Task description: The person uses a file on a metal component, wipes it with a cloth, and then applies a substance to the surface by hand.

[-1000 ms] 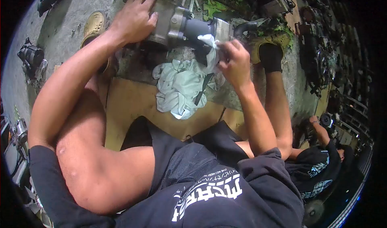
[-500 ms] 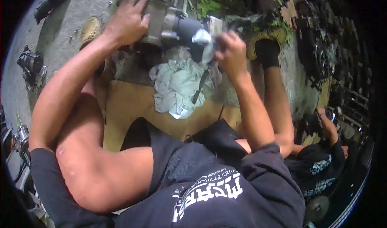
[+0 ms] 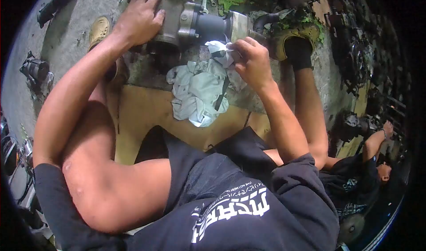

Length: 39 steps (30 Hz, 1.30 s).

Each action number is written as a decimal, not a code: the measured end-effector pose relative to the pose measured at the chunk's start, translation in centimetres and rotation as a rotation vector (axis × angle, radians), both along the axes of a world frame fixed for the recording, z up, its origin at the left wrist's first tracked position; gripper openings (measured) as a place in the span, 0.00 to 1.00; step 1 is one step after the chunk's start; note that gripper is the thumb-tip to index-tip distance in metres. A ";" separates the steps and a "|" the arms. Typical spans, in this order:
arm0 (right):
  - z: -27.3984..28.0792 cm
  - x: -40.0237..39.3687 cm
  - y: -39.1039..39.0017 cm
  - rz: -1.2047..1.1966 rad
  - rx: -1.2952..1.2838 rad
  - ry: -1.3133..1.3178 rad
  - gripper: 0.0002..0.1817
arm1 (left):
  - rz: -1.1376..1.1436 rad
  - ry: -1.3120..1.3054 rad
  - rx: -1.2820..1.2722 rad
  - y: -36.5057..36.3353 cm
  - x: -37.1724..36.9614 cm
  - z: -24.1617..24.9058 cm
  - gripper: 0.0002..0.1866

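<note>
My left hand (image 3: 141,19) lies over the end of a heavy metal machine part (image 3: 175,24), fingers stretched along its housing. A smooth grey cylinder section (image 3: 211,25) runs right from that housing to a pale flange (image 3: 238,25). Just below the flange, my right hand (image 3: 254,62) is closed on a small white rag (image 3: 219,51), pinched between thumb and fingers. The rag hangs to the left of the fingers, close to the cylinder. Below it, a crumpled pale cloth (image 3: 197,89) lies on cardboard between my legs, with a dark strip (image 3: 220,95) across its right side.
Cardboard (image 3: 146,102) covers the floor under me. Wrenches (image 3: 205,0) lie beyond the machine part. A dark metal part (image 3: 34,69) sits on the concrete at left. Many greasy parts (image 3: 350,51) line the right side, where another person (image 3: 355,175) works.
My right hand has come slightly down and left toward me, with the rag now bunched in the fingers beside the flange. My left hand stays on the housing. The other person's arm has moved right.
</note>
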State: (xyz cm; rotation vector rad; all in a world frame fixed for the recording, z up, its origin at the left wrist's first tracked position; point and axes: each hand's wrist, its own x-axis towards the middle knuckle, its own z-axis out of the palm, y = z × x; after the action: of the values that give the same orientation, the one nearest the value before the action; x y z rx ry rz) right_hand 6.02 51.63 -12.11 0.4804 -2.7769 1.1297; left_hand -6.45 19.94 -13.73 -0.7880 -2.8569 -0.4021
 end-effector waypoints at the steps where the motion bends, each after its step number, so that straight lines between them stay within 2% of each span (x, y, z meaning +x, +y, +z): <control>1: 0.1 -0.1 0.0 -0.002 -0.001 0.011 0.09 | -0.002 0.011 -0.001 -0.1 -0.2 0.1 0.33; 4: -0.2 0.6 0.0 -0.043 -0.003 -0.023 0.10 | -0.011 0.023 -0.017 0.4 0.3 0.4 0.33; 6: -0.5 0.6 -0.3 -0.145 -0.050 0.099 0.11 | 0.041 -0.005 -0.012 0.6 0.7 0.7 0.34; 11: -1.3 1.5 -0.3 -0.236 -0.013 0.122 0.13 | 0.054 -0.023 -0.006 0.7 1.0 0.8 0.34; 13: -1.5 1.3 0.0 -0.218 0.022 0.185 0.18 | 0.068 -0.029 -0.011 0.8 0.8 0.9 0.34; 17: -2.2 -4.0 1.6 -0.259 0.149 0.256 0.16 | 0.005 -0.032 0.033 0.5 0.5 0.5 0.34; 21: -3.5 -7.4 2.0 -0.309 0.123 0.294 0.15 | 0.008 -0.031 0.015 0.6 0.5 1.3 0.34; 23: -2.6 -5.1 1.6 -0.313 0.178 0.229 0.14 | 0.015 -0.049 0.006 0.6 0.6 1.2 0.34; 27: -1.1 0.7 0.1 -0.248 0.078 0.100 0.18 | 0.031 -0.048 0.008 0.8 0.8 1.3 0.34; 29: -1.5 -0.4 0.4 -0.241 0.072 0.116 0.19 | 0.027 -0.056 0.015 0.6 0.6 1.1 0.35; 31: -1.9 -3.6 1.1 -0.215 0.179 0.163 0.17 | 0.014 -0.058 0.005 0.6 0.7 0.8 0.34; 33: -2.3 -7.5 1.6 -0.282 0.194 0.150 0.14 | 0.011 -0.038 -0.002 0.5 0.4 0.9 0.34; 35: -2.3 -9.6 1.7 -0.394 0.136 -0.016 0.13 | 0.019 -0.065 0.006 0.4 0.4 0.9 0.34; 37: -2.2 -9.0 1.9 -0.301 0.259 0.128 0.12 | 0.015 -0.055 0.016 0.7 0.6 1.4 0.34; 39: -1.4 -6.4 2.3 -0.256 0.284 0.069 0.13 | 0.017 -0.049 0.025 0.7 0.9 1.4 0.34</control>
State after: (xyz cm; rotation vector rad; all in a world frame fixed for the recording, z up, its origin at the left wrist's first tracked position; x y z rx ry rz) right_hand -0.36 53.97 -13.50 0.1736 -2.8448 0.6583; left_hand -5.59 20.62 -12.32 -0.7590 -2.8954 -0.4596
